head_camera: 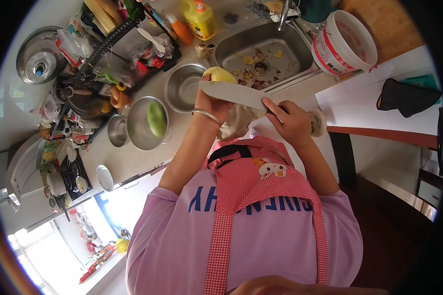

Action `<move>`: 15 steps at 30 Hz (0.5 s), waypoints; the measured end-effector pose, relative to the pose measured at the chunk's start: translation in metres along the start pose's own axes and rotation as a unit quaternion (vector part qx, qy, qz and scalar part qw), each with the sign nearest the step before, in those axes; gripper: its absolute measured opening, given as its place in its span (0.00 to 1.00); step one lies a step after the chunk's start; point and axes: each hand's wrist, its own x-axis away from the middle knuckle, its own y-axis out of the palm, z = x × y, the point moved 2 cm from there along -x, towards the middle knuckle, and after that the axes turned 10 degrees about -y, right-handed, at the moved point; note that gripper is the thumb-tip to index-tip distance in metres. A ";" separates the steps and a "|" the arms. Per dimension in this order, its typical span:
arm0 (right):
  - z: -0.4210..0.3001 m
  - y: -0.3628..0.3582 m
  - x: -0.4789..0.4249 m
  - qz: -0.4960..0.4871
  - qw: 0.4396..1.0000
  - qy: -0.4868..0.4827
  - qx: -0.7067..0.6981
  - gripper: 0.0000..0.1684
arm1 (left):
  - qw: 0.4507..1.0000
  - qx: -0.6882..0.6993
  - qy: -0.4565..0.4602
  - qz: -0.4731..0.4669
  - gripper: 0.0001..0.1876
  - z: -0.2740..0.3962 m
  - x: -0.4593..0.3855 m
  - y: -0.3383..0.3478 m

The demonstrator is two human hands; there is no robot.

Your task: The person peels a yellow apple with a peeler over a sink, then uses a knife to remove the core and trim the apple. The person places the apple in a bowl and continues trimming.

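My left hand [218, 109] grips a peeled yellow potato [222, 75] near the front left corner of the sink. In my right hand [291, 121] is the dark handle of a wide-bladed kitchen knife [238, 95]. Its blade points left and crosses in front of the potato, over my left fingers. Whether the edge touches the potato is hidden. Peelings [248, 60] lie scattered around the drain of the steel sink [293, 42]. Just left of my left hand stands a steel bowl [182, 88]. Beyond it, a larger bowl [137, 138] holds a pale green gourd or cucumber [157, 120].
A faucet [283, 18] rises behind the sink, and a white bucket [349, 42] stands to its right. Yellow detergent [199, 20] stands at the back. A small steel bowl [117, 131], a white plate [105, 178] and a loaded black rack [103, 42] are on the left.
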 end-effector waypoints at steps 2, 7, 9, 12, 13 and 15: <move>-0.003 0.001 -0.002 -0.006 1.000 -0.010 0.007 0.28 | 1.000 -0.016 0.015 -0.008 0.25 -0.001 0.000 -0.001; 0.000 0.003 -0.001 -0.018 1.000 -0.007 0.012 0.28 | 0.997 -0.020 0.075 0.027 0.24 -0.005 -0.001 -0.001; 0.001 0.003 0.001 -0.013 1.000 -0.007 0.019 0.28 | 0.995 -0.022 0.091 0.043 0.24 -0.006 0.000 -0.001; 0.017 0.012 0.008 -0.004 0.995 0.072 0.065 0.27 | 0.998 -0.023 0.054 0.025 0.25 -0.001 0.000 -0.006; 0.023 0.014 0.011 -0.001 0.990 0.111 0.085 0.27 | 0.999 -0.016 0.047 0.020 0.26 -0.002 0.001 -0.005; 0.023 0.010 0.018 0.022 0.992 0.121 0.031 0.27 | 0.999 0.000 0.031 0.012 0.27 -0.003 0.003 -0.002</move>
